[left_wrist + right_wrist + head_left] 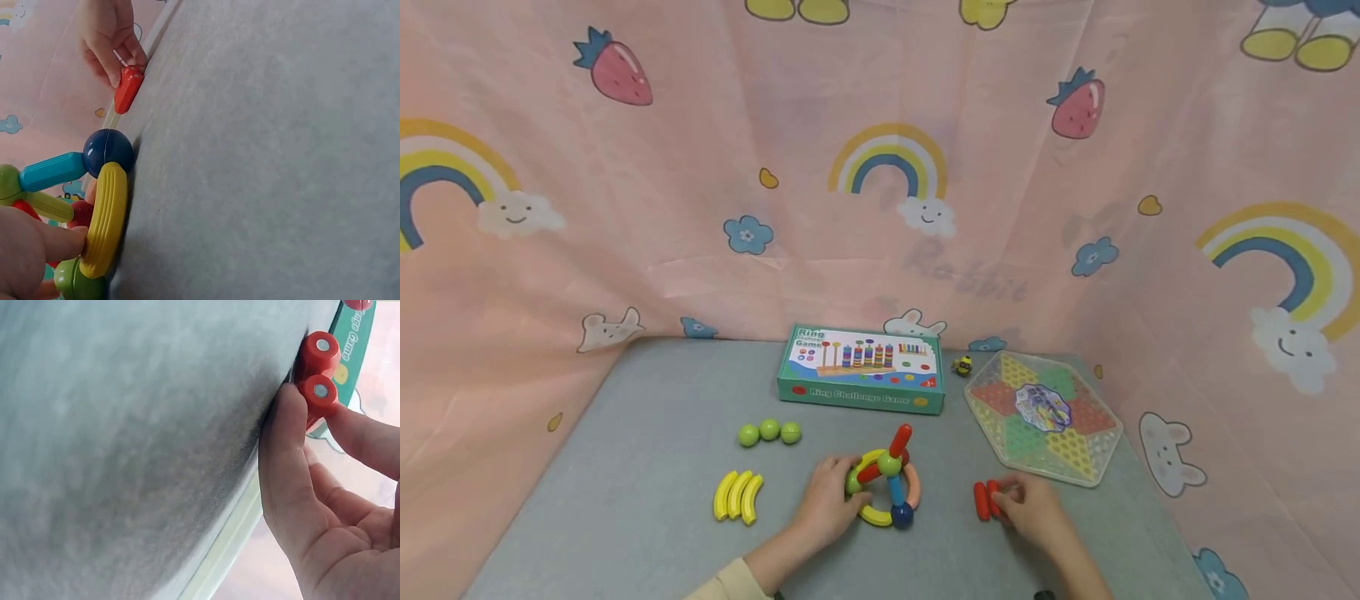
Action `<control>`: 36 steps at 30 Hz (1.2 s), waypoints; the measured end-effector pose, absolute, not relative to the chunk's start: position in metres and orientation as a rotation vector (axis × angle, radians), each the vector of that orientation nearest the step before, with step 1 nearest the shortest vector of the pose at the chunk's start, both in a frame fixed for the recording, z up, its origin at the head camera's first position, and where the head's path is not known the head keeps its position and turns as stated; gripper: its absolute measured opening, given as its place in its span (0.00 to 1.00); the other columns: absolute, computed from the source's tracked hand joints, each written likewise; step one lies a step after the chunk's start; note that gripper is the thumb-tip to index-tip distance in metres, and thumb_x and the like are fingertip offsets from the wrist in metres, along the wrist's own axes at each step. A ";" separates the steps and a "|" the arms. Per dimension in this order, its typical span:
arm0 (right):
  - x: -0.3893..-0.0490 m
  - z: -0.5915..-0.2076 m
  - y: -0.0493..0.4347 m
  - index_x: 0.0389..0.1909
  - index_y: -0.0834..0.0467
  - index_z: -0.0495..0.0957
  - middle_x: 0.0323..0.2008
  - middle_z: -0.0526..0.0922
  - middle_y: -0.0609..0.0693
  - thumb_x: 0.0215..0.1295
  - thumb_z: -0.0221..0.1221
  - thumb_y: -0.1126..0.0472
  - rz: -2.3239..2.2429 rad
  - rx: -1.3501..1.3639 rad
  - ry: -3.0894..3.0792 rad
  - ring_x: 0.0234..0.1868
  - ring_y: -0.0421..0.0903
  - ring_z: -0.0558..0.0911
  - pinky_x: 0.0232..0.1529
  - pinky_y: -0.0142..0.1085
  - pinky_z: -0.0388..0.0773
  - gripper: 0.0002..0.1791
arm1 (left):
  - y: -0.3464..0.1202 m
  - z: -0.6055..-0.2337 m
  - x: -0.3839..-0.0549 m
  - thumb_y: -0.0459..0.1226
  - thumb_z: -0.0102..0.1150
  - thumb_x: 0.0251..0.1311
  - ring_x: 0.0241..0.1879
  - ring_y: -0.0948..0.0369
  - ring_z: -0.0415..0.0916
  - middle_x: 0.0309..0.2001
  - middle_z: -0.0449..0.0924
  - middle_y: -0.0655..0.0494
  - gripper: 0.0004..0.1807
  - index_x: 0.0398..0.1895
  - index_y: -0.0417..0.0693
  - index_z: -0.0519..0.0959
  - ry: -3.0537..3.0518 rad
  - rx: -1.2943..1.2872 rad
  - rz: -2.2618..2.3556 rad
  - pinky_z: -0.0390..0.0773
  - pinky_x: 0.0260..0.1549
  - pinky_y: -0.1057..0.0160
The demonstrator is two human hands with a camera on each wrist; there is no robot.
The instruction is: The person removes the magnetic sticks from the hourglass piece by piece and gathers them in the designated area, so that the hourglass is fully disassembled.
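My left hand (830,503) grips the left side of a ball-and-rod magnetic model, its thumb on a yellow curved rod (106,219) by a green ball (76,279). A blue rod (896,491) slants from a dark blue ball (902,516) up to a green ball (890,464), from which a red rod (901,440) sticks up. To the right, my right hand (1032,507) pinches a red rod (320,391) between thumb and fingers. A second red rod (322,347) lies right beside it; both show a round metal end in the right wrist view.
Three yellow curved rods (739,497) and three green balls (769,430) lie on the left of the grey table (647,467). Behind the model is a Ring Challenge Game box (861,400). A hexagonal board (1043,417) and a small bee figure (962,365) lie at back right.
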State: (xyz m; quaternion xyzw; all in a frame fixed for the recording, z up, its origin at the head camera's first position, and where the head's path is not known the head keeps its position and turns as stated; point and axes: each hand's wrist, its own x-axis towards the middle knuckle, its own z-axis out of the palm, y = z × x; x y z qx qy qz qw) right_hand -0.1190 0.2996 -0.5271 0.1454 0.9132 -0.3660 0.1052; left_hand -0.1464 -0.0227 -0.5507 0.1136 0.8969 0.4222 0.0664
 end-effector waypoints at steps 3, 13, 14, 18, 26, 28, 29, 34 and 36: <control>-0.119 -0.529 0.299 0.47 0.67 0.81 0.23 0.81 0.49 0.67 0.64 0.61 -1.061 0.431 2.690 0.24 0.42 0.79 0.25 0.36 0.75 0.14 | -0.021 -0.550 -0.146 0.37 0.72 0.57 0.58 0.47 0.71 0.58 0.75 0.44 0.35 0.67 0.38 0.70 2.695 0.294 1.298 0.75 0.57 0.42; -0.122 -0.527 0.301 0.45 0.65 0.82 0.24 0.79 0.49 0.68 0.63 0.54 -0.972 0.401 2.754 0.25 0.43 0.76 0.25 0.36 0.72 0.17 | -0.026 -0.553 -0.151 0.40 0.71 0.59 0.47 0.56 0.75 0.48 0.76 0.51 0.24 0.56 0.39 0.79 2.755 0.315 1.234 0.79 0.49 0.50; -0.122 -0.525 0.302 0.45 0.65 0.82 0.26 0.80 0.49 0.68 0.63 0.53 -0.961 0.393 2.771 0.26 0.43 0.76 0.25 0.36 0.72 0.17 | -0.027 -0.554 -0.152 0.39 0.70 0.59 0.48 0.56 0.75 0.48 0.76 0.50 0.24 0.56 0.39 0.79 2.761 0.340 1.228 0.78 0.49 0.51; -0.125 -0.514 0.303 0.48 0.66 0.81 0.33 0.84 0.53 0.69 0.61 0.53 -0.962 0.391 2.831 0.33 0.47 0.81 0.31 0.41 0.78 0.19 | -0.029 -0.556 -0.152 0.41 0.71 0.58 0.44 0.59 0.72 0.49 0.75 0.51 0.28 0.60 0.39 0.78 2.731 0.358 1.248 0.77 0.42 0.59; -0.127 -0.495 0.286 0.55 0.63 0.80 0.44 0.87 0.55 0.72 0.60 0.49 -1.096 0.329 2.907 0.42 0.48 0.84 0.38 0.41 0.81 0.22 | -0.031 -0.555 -0.149 0.42 0.76 0.52 0.38 0.62 0.69 0.46 0.73 0.54 0.41 0.68 0.40 0.69 2.707 0.319 1.286 0.71 0.34 0.67; -0.128 -0.489 0.279 0.55 0.62 0.80 0.44 0.87 0.54 0.72 0.60 0.47 -1.130 0.328 2.895 0.42 0.47 0.84 0.38 0.40 0.81 0.23 | -0.031 -0.555 -0.150 0.40 0.75 0.54 0.38 0.63 0.69 0.46 0.73 0.54 0.40 0.69 0.40 0.69 2.690 0.314 1.328 0.72 0.34 0.68; -0.128 -0.486 0.276 0.56 0.62 0.80 0.45 0.87 0.54 0.72 0.60 0.48 -1.161 0.317 2.887 0.42 0.47 0.85 0.39 0.40 0.82 0.23 | -0.031 -0.555 -0.150 0.40 0.74 0.55 0.38 0.62 0.70 0.45 0.73 0.54 0.39 0.69 0.40 0.69 2.679 0.307 1.353 0.73 0.34 0.68; -0.130 -0.474 0.255 0.57 0.60 0.80 0.47 0.87 0.54 0.68 0.65 0.55 -1.335 0.286 2.854 0.46 0.48 0.85 0.45 0.41 0.84 0.20 | -0.031 -0.556 -0.151 0.40 0.75 0.55 0.38 0.61 0.69 0.41 0.71 0.55 0.33 0.62 0.40 0.73 2.651 0.278 1.405 0.73 0.33 0.68; -0.131 -0.473 0.246 0.58 0.59 0.79 0.48 0.86 0.55 0.65 0.68 0.58 -1.394 0.246 2.839 0.49 0.49 0.85 0.48 0.42 0.84 0.22 | -0.030 -0.557 -0.150 0.39 0.76 0.53 0.38 0.61 0.69 0.40 0.70 0.56 0.32 0.60 0.41 0.74 2.665 0.294 1.387 0.73 0.33 0.68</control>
